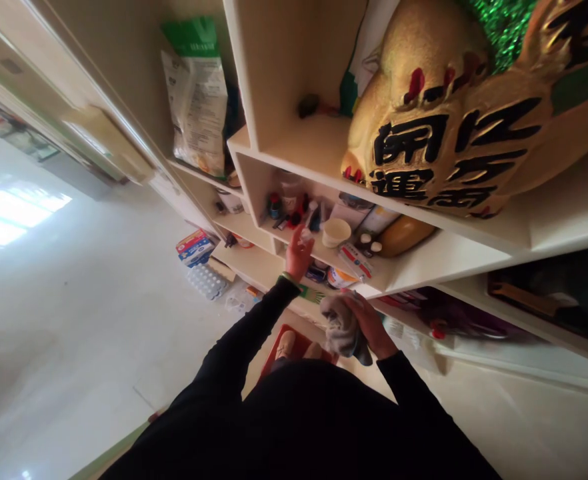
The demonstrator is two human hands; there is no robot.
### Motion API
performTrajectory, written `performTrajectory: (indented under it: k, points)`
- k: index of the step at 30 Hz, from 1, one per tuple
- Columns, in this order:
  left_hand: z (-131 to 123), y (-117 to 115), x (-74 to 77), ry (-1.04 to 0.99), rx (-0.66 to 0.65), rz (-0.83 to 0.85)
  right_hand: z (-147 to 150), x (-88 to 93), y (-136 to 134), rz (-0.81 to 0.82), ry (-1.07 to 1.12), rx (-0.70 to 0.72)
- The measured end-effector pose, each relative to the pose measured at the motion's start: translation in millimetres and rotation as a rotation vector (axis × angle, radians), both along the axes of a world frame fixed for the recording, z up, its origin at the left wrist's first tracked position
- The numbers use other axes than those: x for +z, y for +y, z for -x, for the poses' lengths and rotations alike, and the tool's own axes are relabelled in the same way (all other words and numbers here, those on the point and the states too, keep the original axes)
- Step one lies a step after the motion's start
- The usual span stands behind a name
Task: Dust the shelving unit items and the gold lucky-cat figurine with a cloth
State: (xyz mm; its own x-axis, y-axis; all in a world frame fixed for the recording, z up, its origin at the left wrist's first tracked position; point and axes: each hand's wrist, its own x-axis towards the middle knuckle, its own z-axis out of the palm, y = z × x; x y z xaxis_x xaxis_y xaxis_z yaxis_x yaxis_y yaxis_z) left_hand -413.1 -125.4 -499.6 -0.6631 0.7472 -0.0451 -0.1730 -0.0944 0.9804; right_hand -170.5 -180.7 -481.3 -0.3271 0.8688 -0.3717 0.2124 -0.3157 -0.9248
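My left hand point(299, 253) reaches into a low shelf compartment, its fingertips beside small clear and dark items; the fingers are partly blurred, and what they may hold is too small to name. To its right stands a cream-coloured cup point(337, 232). A red and white box point(355, 261) lies near the compartment's front edge, with white-capped bottles point(370, 245) behind it. My right hand point(367, 323) is closed around a crumpled grey cloth point(341, 325) in front of the shelf.
A large golden figure point(439, 133) fills the upper right shelf. On the upper left stands a green and white bag point(199, 100). Boxes point(195, 247) and a blister-like tray point(207, 282) lie at lower left. My feet are on a red stool point(299, 341).
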Motion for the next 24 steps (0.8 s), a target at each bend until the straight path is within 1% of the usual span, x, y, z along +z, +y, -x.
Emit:
performTrajectory:
  k: [2, 4, 5, 7, 9, 13, 18, 24]
  points:
    - [5.0, -2.6, 1.2, 0.110, 0.005, 0.079, -7.7, 1.5, -5.3, 0.021, -0.002, -0.016]
    - [13.6, -5.2, 4.2, 0.285, 0.007, 0.168, -14.7, 1.2, -10.0, 0.042, -0.004, -0.035]
    - [19.0, -6.3, 6.1, 0.404, -0.015, 0.204, -17.7, 0.6, -12.1, 0.052, -0.006, -0.047]
    - [30.1, -7.2, 9.9, 0.650, -0.097, 0.246, -22.3, -0.8, -15.7, 0.069, -0.010, -0.071]
    - [38.8, -5.4, 12.9, 0.814, -0.189, 0.267, -24.5, -2.0, -18.3, 0.078, -0.011, -0.088]
    - [42.2, 6.4, 15.5, 0.904, -0.283, 0.276, -21.8, -1.5, -20.8, 0.078, 0.004, -0.091]
    - [32.3, 23.9, 15.8, 0.978, -0.327, 0.276, -16.4, 4.2, -21.6, 0.064, 0.025, -0.062]
    - [23.9, 33.8, 16.7, 1.021, -0.371, 0.257, -20.5, 7.1, -22.2, 0.077, 0.018, -0.041]
